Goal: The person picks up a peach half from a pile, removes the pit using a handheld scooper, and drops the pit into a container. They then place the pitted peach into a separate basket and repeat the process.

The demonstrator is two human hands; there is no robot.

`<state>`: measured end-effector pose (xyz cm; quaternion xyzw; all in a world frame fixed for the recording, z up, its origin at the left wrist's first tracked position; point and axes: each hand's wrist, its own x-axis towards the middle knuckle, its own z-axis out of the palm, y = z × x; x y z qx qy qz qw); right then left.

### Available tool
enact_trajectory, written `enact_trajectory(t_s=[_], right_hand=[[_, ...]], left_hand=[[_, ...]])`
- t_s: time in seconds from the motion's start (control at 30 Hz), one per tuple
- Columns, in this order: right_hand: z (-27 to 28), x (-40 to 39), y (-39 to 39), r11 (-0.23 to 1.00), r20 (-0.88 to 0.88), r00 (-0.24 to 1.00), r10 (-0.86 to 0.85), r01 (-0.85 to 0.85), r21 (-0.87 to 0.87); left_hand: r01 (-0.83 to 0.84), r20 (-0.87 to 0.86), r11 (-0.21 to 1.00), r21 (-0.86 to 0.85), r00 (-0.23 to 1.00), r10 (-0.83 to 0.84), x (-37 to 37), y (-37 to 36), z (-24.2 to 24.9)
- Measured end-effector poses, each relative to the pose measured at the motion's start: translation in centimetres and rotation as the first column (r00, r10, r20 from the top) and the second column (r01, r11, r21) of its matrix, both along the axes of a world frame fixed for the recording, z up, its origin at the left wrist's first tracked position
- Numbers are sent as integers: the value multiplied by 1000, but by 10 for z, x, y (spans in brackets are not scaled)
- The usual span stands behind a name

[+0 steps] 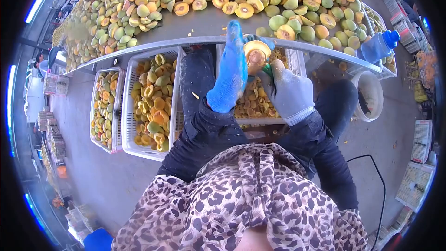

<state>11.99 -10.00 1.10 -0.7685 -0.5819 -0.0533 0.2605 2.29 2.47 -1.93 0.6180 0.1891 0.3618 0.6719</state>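
Note:
My left hand (231, 76), in a blue glove, holds a halved peach-like fruit (256, 57) over the table's front edge, its cut face with the brown stone turned up towards me. My right hand (293, 87), in a grey glove, is wrapped round a small tool with a green handle (268, 69). The tool's working end is at the fruit and cannot be made out. Below both hands sits a crate of stones and scraps (254, 100). In front of me, many halved fruits (244, 10) lie heaped on the metal table (181, 26).
White crates of fruit halves stand on the floor to my left, one nearer (147, 154) and one farther (106, 148). A blue-capped bottle (377, 48) is at the table's right end, above a white bucket (378, 97). A black cable (382, 176) runs along the floor at right.

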Motion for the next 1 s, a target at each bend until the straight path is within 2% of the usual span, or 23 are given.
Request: enact_trajectory(t_s=[0.07, 0.1, 0.17, 0.2, 0.27, 0.3, 0.33, 0.37, 0.4, 0.43, 0.47, 0.53, 0.57, 0.63, 0.67, 0.73, 0.77, 0.8, 0.83, 0.87, 0.9, 0.93, 1.0], right_hand=[[-1, -2, -6, 996, 30, 999, 10, -8, -86], [-2, -2, -7, 986, 63, 998, 26, -16, -165], [-2, -4, -9, 969, 33, 998, 46, -37, -244], [-2, -6, -10, 947, 2, 998, 65, -61, -316], [-8, -2, -13, 953, -121, 989, 85, -116, -279], [-11, -1, -14, 957, -246, 963, 109, -169, -235], [-12, -2, -13, 958, -242, 964, 110, -168, -233], [-13, -6, -13, 976, -451, 888, 88, -167, -138], [-13, -10, -10, 989, -636, 767, 85, -143, -40], [-8, -18, -8, 985, -778, 622, 83, -170, -31], [-3, -22, -9, 985, -779, 622, 82, -172, -33], [5, -27, -12, 957, -995, 65, -76, -275, -91], [5, -19, -15, 933, -993, -70, -94, -354, -63], [6, -11, -16, 909, -982, -112, -149, -406, -92], [8, -9, -18, 889, -966, -158, -203, -443, -114], [7, -2, -18, 870, -945, -213, -247, -478, -119], [4, 1, -17, 860, -927, -243, -285, -491, -135], [2, 5, -17, 850, -908, -269, -321, -506, -150], [0, 7, -18, 850, -908, -269, -322, -503, -153], [-1, 10, -19, 856, -869, -391, -304, -512, -69], [-1, 12, -19, 861, -813, -508, -285, -508, 15], [-1, 13, -19, 864, -813, -508, -285, -503, 11], [-2, 14, -20, 885, -863, -409, -297, -457, -89]], left_hand=[[-21, -178, 912, 411, 979, 103, -6, 6, -3], [-22, -177, 914, 404, 979, 102, -4, 13, -9], [2, -73, 661, 750, 994, 79, 0, 29, -24], [1, -71, 664, 747, 994, 79, -4, 29, -17], [475, -602, 843, 253, 759, -248, -7, 36, 6], [387, -366, 756, 527, 907, -209, -6, 38, 8], [385, -362, 755, 531, 908, -208, -7, 32, 8], [193, -87, 949, 251, 980, -177, -9, 17, 7], [56, 163, 993, -106, 986, -38, -8, -3, 16], [-204, 183, 954, 219, 969, 165, 0, -22, 11], [-253, 211, 961, 114, 951, 225, 2, -25, -8], [-269, 116, 955, 121, 960, 256, -8, -18, -14], [-280, 116, 953, 112, 957, 267, -12, -16, -15], [-33, 249, 984, 172, 968, -11, -15, -9, -9], [-33, 246, 985, 168, 969, -10, -16, -6, -4], [375, 242, 925, -68, 905, -349, -14, -3, 14], [323, 105, 946, -7, 941, -321, -11, -4, 16], [326, 107, 945, -10, 940, -323, -7, -5, -1], [208, 258, 971, -120, 951, -172, -2, -5, -31], [105, 382, 964, -244, 924, -4, 7, -8, -47], [-87, 353, 957, -278, 917, 185, 20, -21, -47], [-81, 354, 956, -282, 917, 182, 23, -21, -34], [130, 284, 655, -744, 949, 135, 26, -18, -14]])
